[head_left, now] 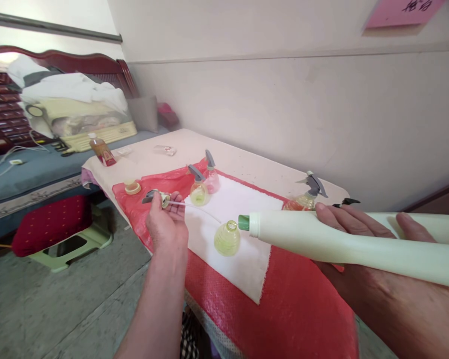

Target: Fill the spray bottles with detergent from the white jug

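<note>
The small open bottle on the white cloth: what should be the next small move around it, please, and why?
Probably the right hand should ease the big pale container slightly leftward, bringing its green spout over the small open bottle: in this view the spout sits just beside the mouth, and the left hand holds the spray head off the bottle.

Pale wall [269, 99], grey floor [86, 299], red-topped stool [54, 227], and a blue-covered sofa [41, 168], or perhaps a bed.

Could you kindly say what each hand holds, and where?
Left hand: grey plastic spray head, near its collar. Right hand: pale green plastic jug, by its handle.
</note>
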`<move>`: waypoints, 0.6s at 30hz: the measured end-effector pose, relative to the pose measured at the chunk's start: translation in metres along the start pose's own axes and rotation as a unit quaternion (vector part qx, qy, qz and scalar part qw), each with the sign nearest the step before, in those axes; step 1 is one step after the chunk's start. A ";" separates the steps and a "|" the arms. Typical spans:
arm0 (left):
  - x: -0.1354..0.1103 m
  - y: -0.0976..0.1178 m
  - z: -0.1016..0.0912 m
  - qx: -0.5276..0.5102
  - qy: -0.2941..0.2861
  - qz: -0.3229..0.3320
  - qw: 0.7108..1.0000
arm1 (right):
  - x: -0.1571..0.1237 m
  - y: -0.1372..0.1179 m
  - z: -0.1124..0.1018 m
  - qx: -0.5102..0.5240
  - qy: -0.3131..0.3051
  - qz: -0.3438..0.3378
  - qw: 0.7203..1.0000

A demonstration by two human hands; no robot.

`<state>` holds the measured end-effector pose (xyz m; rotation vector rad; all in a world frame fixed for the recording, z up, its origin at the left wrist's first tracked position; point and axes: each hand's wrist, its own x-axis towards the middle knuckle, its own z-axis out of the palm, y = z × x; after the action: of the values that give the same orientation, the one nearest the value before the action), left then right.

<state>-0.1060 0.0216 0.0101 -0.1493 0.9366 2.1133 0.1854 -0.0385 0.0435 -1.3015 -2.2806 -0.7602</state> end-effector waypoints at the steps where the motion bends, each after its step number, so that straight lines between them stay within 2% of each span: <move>1: 0.000 0.000 0.000 0.001 0.000 0.000 1.000 | 0.000 0.000 0.000 -0.018 -0.004 -0.012 1.000; 4: 0.000 0.000 0.000 0.003 -0.002 0.000 1.000 | -0.001 0.001 0.001 -0.066 -0.020 -0.039 0.997; 18: -0.002 0.000 0.000 0.001 -0.003 0.002 1.000 | -0.004 -0.002 0.003 -0.086 -0.017 -0.047 0.995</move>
<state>-0.1051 0.0208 0.0111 -0.1412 0.9364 2.1147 0.1854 -0.0397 0.0386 -1.2962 -2.3624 -0.9922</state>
